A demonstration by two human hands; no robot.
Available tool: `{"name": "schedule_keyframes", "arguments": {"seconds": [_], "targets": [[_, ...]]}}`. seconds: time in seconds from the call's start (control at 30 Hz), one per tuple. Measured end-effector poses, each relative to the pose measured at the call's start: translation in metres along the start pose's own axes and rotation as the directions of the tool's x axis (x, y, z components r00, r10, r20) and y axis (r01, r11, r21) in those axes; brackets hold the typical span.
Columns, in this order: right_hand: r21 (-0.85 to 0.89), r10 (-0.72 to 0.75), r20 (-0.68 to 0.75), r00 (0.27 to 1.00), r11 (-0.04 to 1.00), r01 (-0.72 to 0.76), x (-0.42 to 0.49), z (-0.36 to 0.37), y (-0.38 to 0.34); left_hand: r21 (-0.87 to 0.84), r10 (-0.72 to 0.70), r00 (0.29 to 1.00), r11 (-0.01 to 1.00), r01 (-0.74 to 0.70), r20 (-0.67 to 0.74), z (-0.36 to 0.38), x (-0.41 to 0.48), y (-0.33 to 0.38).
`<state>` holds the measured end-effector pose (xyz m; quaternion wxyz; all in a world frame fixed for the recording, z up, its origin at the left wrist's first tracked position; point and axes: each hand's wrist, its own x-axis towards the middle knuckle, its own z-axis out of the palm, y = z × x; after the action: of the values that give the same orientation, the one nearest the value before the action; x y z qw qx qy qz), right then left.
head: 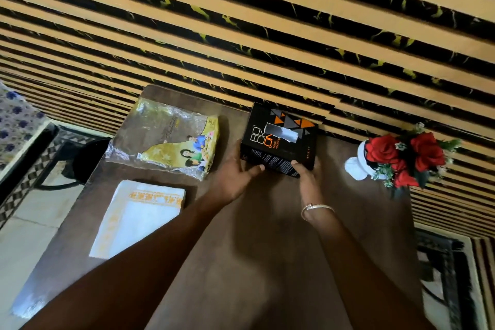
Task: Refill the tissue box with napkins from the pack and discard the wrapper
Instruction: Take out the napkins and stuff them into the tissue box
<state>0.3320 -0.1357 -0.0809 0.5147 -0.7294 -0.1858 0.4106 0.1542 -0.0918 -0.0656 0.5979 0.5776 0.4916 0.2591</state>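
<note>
Both hands, left hand (pixel 235 169) and right hand (pixel 308 173), clasp the tissue box (pixel 278 139); keep it level and bring it beside the napkins (pixel 139 217).

I see both of my hands on a black tissue box (pixel 278 139) with orange lettering, standing at the far edge of a brown table (pixel 267 249) against a striped wall (pixel 241 21). My left hand (pixel 235 177) touches its near left corner; my right hand (pixel 308 177), a bracelet (pixel 317 207) on its wrist, touches its near right corner. Left of my left hand lies a flattened yellow wrapper (pixel 166 139); nearer me, beside my left forearm, a white napkin stack (pixel 139 217). Right of my right hand stand red flowers (pixel 404 158).
</note>
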Motion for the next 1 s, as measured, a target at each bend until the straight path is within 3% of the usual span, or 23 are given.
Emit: {"name": "schedule_keyframes", "arguments": {"seconds": [0.13, 0.3, 0.5, 0.67, 0.73, 0.8, 0.9, 1.0], "targets": [[0.011, -0.002, -0.003, 1.000, 1.000, 0.002, -0.058, -0.015, 0.016, 0.053, 0.019, 1.000, 0.998, -0.018, -0.015, 0.008, -0.048, -0.017], [-0.095, -0.093, -0.039, 0.995, 0.991, 0.089, -0.117, -0.050, 0.053, 0.133, -0.079, 0.997, 0.988, 0.075, 0.022, 0.016, -0.111, -0.057], [-0.156, -0.029, -0.017, 0.999, 0.987, 0.026, -0.158, -0.073, 0.084, 0.214, -0.064, 0.998, 0.975, 0.058, 0.021, 0.020, -0.167, -0.087], [-0.401, -0.114, -0.173, 0.978, 0.915, 0.036, -0.166, -0.063, 0.073, 0.279, -0.013, 1.000, 0.960, 0.017, -0.019, 0.013, -0.172, -0.093], [-0.574, -0.286, -0.039, 0.957, 0.791, 0.213, -0.157, -0.055, 0.057, 0.301, -0.005, 0.999, 0.954, 0.018, -0.045, 0.007, -0.168, -0.093], [-0.716, -0.336, 0.232, 0.913, 0.576, 0.394, -0.141, -0.045, 0.039, 0.342, 0.004, 0.999, 0.940, 0.014, -0.052, 0.001, -0.161, -0.092], [-0.771, -0.193, 0.563, 0.804, 0.228, 0.594, -0.118, -0.020, 0.015, 0.413, 0.052, 0.998, 0.910, -0.038, -0.021, -0.008, -0.151, -0.088], [-0.714, -0.069, 0.694, 0.717, 0.063, 0.697, -0.102, 0.000, 0.011, 0.454, 0.091, 0.995, 0.886, -0.096, 0.033, -0.012, -0.144, -0.082]]}}
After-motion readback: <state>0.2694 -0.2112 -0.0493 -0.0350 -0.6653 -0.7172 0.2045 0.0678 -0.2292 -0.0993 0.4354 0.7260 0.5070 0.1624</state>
